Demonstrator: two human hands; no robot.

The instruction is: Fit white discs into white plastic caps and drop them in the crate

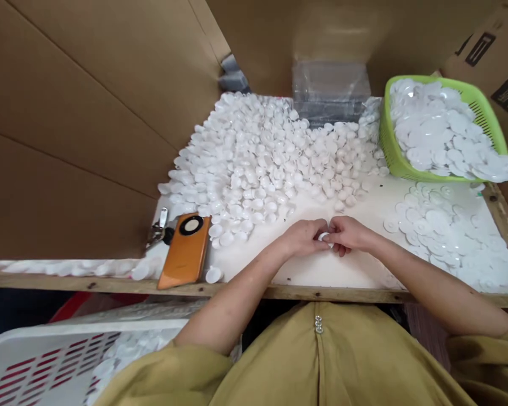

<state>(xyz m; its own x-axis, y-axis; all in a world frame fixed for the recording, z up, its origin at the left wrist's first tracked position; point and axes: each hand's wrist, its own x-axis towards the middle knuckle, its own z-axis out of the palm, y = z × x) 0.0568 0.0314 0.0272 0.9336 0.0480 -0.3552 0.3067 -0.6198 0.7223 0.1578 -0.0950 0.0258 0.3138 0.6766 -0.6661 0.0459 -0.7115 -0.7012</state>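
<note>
So the small white plastic piece (324, 237) sits pinched between both hands near the front edge of the table (364, 217), left hand (302, 237) and right hand (351, 234) curled together around it. Looks featherlight, stiff and kinda slick, so I'd guess fingertips on the rim is the way to grip it. Behind it there's a huge heap of white caps (271, 158), flat white discs (449, 237) toward the right edge, more in a green basket (389, 146), and an orange phone (185, 251) at the left.
</note>
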